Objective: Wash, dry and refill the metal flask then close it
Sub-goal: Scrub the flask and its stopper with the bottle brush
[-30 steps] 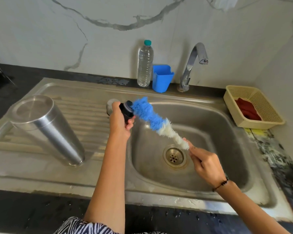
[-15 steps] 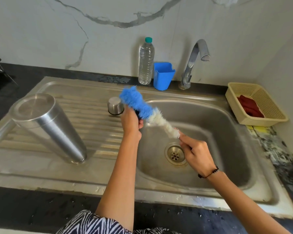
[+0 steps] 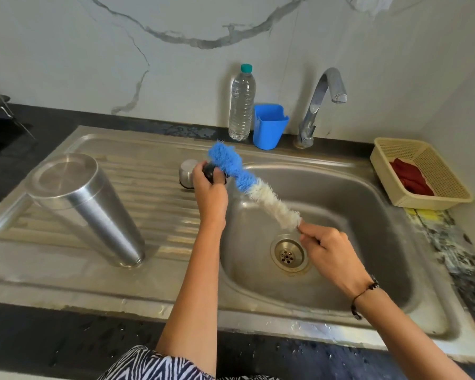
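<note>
The metal flask [image 3: 85, 204] stands upside down on the sink's ribbed drainboard [image 3: 154, 215], at the left. My left hand [image 3: 210, 187] grips a small black stopper [image 3: 210, 171] at the basin's left rim. My right hand [image 3: 327, 250] holds the handle of a blue and white bottle brush [image 3: 247, 182] above the drain. The brush's blue bristles lie against the black stopper. A small steel cap [image 3: 187, 171] sits on the drainboard just behind my left hand.
A clear water bottle [image 3: 242, 102] and a blue plastic holder [image 3: 269, 126] stand at the back by the tap [image 3: 321, 100]. A cream basket [image 3: 422, 174] with a red cloth sits at the right. The basin [image 3: 340, 209] holds only the drain.
The brush slid back and forth along the black stopper in my left hand, and its blue end now reaches further left and up. The flask stayed put.
</note>
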Demonstrator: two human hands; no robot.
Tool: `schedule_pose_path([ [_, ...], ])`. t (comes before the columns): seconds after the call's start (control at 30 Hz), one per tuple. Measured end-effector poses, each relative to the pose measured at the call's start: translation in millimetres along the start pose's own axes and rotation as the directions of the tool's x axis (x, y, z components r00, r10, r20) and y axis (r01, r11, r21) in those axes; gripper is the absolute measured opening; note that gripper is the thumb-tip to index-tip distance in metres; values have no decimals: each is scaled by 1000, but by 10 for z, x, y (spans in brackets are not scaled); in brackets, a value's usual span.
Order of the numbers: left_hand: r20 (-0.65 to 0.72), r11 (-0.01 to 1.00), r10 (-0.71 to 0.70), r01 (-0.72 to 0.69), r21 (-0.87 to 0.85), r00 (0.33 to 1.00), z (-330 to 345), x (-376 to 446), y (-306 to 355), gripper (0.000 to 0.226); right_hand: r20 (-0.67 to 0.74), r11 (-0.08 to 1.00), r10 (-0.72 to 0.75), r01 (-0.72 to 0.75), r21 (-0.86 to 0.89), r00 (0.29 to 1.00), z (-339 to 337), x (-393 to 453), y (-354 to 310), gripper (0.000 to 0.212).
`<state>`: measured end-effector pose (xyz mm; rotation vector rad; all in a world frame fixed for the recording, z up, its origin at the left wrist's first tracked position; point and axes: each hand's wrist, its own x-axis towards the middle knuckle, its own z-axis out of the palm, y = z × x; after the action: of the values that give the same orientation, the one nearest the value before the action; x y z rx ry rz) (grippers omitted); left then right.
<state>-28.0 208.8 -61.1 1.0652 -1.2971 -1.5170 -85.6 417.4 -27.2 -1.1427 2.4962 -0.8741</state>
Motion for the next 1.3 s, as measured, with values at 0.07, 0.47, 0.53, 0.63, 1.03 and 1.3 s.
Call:
schedule_pose_path([
  [0.07,22,997,42,-43,68,999,24,-18,12,34,37,998,38,-39,39,999,19,67,-7,35],
  [0.47,71,983,89,-100,156,993,33,-69,-97,43,102,975,86,-104,195,991,-20,33,116,36],
  [0.53,101,980,101,-117,163,990,68,-84,-93,44,94,973,97,-114,198,991,9,34,100,36],
  [0.63,167,974,127,-155,166,978,158,-167,-52,47,68,965,114,-127,231,991,-12,185,34,33],
  [1.03,110,993,105,-110,44,988,65,-85,-127,53,106,959,135,-157,236,985,-98,165,43,33],
  [1.3,166,981,-111,135,-140,980,-152,12,-132,28,157,966,133,-163,199,979,-123,45,103,24],
])
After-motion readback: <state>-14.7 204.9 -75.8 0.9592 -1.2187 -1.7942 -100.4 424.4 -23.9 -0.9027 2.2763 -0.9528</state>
